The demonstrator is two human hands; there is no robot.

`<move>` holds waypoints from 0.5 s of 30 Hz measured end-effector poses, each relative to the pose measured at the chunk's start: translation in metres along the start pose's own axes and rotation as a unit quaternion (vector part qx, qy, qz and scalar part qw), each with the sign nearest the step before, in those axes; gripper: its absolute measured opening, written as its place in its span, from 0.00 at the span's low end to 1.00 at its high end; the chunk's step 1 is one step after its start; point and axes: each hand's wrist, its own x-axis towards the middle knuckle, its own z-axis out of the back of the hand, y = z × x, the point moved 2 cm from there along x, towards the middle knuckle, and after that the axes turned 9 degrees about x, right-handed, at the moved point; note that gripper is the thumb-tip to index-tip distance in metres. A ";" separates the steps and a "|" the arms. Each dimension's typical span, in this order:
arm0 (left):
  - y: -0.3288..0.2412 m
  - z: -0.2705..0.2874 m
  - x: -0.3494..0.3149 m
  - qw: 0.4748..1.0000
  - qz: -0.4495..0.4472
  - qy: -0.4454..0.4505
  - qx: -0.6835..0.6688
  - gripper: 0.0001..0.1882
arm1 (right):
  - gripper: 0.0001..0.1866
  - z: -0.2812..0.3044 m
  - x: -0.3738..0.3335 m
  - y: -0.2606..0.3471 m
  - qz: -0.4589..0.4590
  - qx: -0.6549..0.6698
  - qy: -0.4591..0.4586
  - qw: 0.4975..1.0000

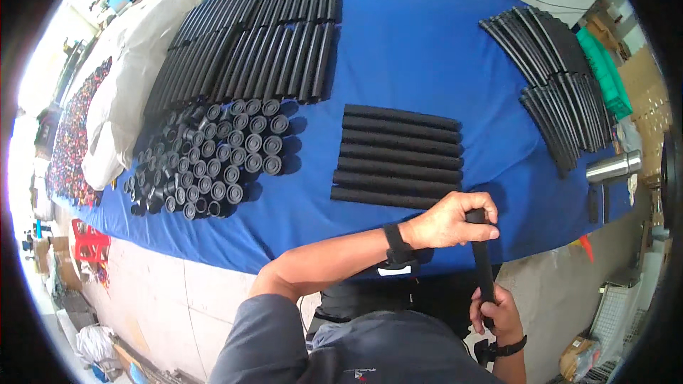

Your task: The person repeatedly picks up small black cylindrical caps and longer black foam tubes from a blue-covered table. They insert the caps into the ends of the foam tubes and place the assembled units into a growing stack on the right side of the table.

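Observation:
A black tube stands nearly upright in front of me at the table's near edge. My left hand is closed around its upper end, with the thumb and fingers wrapped over it. Lower down, my right hand grips the same tube near its bottom end, close to my body. Just beyond my left hand lies a row of several black foam-like tubes, side by side on the blue cloth. Whether anything is fitted on the held tube's ends is hidden by my fingers.
Blue cloth covers the table. Round black caps cluster at the left, below rows of black tubes. More thin black tubes lie at the right, by a green crate and a silver cylinder. A red stool stands left.

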 end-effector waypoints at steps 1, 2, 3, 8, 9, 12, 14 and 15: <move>0.007 -0.003 0.000 0.999 -0.030 -0.029 0.021 0.10 | 0.11 0.000 -0.002 -0.002 -0.013 -0.013 -0.004 1.000; 0.017 -0.007 0.001 0.996 -0.059 -0.058 0.042 0.10 | 0.11 -0.001 -0.003 -0.003 -0.027 -0.026 -0.007 0.999; 0.019 -0.010 0.000 0.991 -0.086 -0.084 0.063 0.11 | 0.11 0.000 -0.004 -0.008 -0.040 -0.037 -0.012 0.998; 0.032 -0.013 0.001 0.993 -0.061 -0.069 0.069 0.11 | 0.11 0.007 -0.005 -0.030 -0.033 -0.045 -0.035 0.998; 0.031 -0.013 0.001 0.991 -0.077 -0.076 0.079 0.11 | 0.11 0.008 -0.003 -0.030 -0.031 -0.054 -0.043 0.997; 0.028 -0.011 0.001 0.985 -0.101 -0.093 0.102 0.11 | 0.10 0.002 0.000 -0.024 -0.018 -0.067 -0.033 0.997; 0.026 -0.009 -0.001 0.985 -0.087 -0.100 0.110 0.10 | 0.09 0.001 0.001 -0.023 -0.017 -0.070 -0.029 0.997; 0.026 -0.009 0.000 0.983 -0.097 -0.105 0.114 0.10 | 0.09 0.001 0.002 -0.024 -0.019 -0.070 -0.035 0.997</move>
